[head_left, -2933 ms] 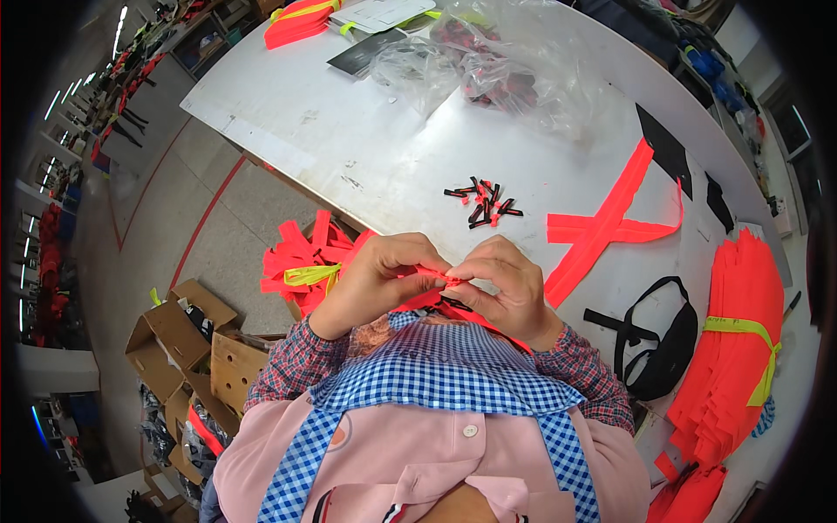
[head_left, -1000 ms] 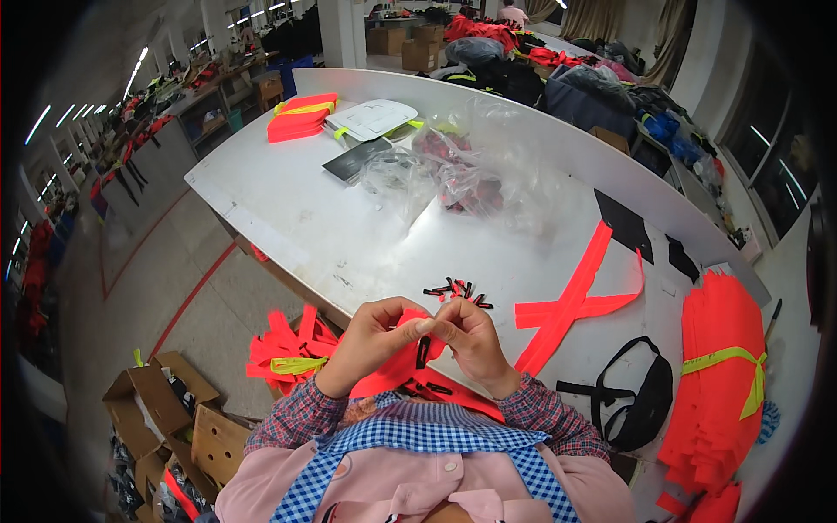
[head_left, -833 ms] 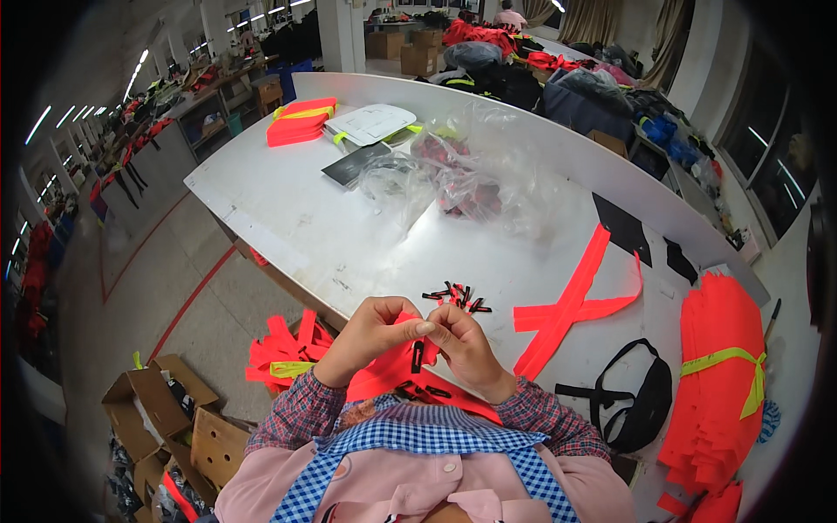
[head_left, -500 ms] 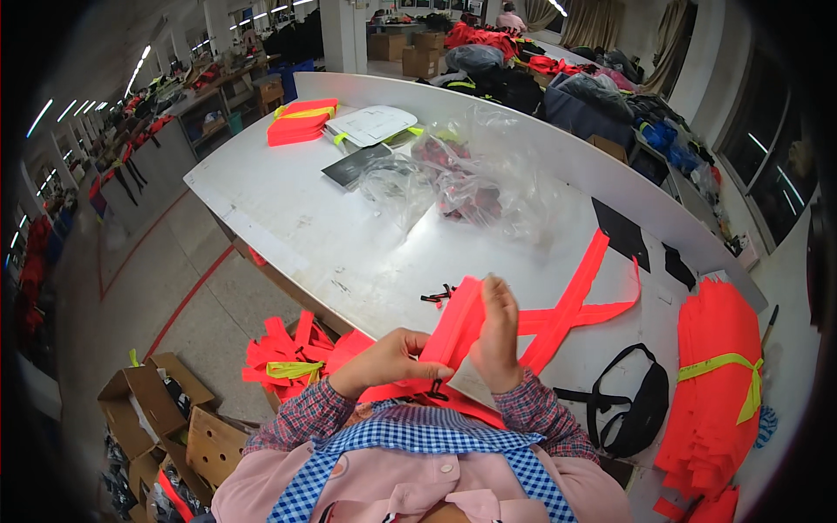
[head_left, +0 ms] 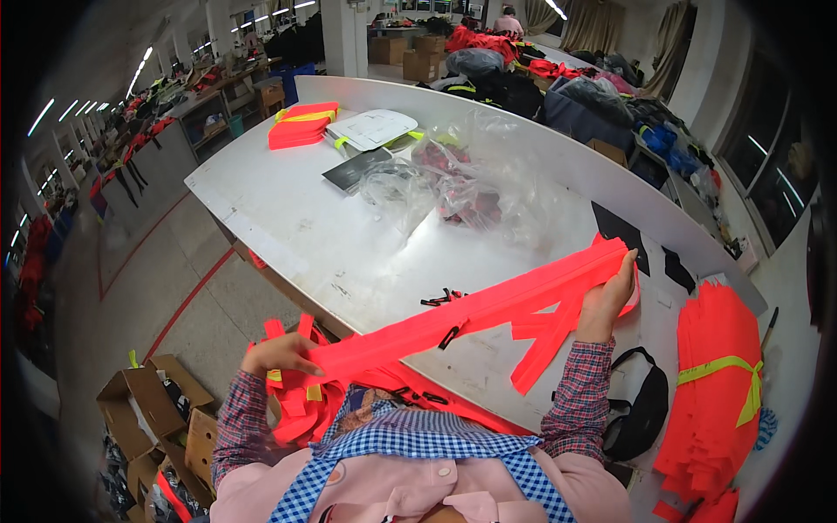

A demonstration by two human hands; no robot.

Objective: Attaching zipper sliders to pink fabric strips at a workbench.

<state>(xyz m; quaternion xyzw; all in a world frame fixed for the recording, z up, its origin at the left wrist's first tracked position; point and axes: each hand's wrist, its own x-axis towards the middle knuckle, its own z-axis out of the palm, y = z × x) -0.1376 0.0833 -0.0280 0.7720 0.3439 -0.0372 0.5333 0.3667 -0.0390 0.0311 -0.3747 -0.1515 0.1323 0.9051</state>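
Observation:
A long bright orange zipper strip [head_left: 488, 309] is stretched out across the table edge between my hands. My left hand [head_left: 281, 353] grips its near end at the lower left, above a heap of orange strips [head_left: 292, 410]. My right hand [head_left: 606, 292] holds the far end up at the right. A small black slider [head_left: 449, 336] hangs on the strip near its middle. More orange strips [head_left: 545, 344] lie crossed on the table under it. A small pile of black sliders [head_left: 445, 297] sits on the white table [head_left: 305, 227].
A tied stack of orange fabric [head_left: 719, 383] lies at the right, with a black pouch [head_left: 641, 414] beside it. Clear plastic bags [head_left: 471, 183] with dark red parts, a folded orange stack [head_left: 302, 125] and papers are farther back. Cardboard boxes [head_left: 144, 410] stand on the floor at left.
My hands were together at my chest working a slider onto the strip. They have pulled apart, the right hand going up and right, and the strip is now stretched out long.

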